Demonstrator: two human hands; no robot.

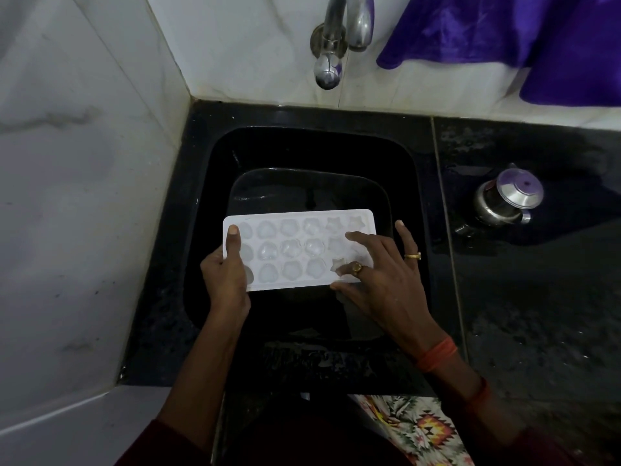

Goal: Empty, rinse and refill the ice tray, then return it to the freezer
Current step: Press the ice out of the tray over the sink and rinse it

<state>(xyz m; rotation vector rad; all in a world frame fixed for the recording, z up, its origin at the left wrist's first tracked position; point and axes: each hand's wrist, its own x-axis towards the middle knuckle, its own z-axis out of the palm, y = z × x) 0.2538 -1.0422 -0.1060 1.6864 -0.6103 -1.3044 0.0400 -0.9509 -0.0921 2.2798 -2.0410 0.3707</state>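
A white ice tray [295,250] with rows of shaped pockets, ice visible in many of them, is held level above the black sink [208,183]. My left hand [228,274] grips the tray's left end, thumb on top. My right hand [383,274] lies over the tray's right end, fingers spread on the star-shaped pockets and thumb at the front edge. The chrome tap [331,45] juts from the back wall above the sink; no water runs from it.
A steel lidded pot [507,200] stands on the wet black counter right of the sink. A purple cloth [521,38] hangs at the top right. White marble walls close in the left and back sides.
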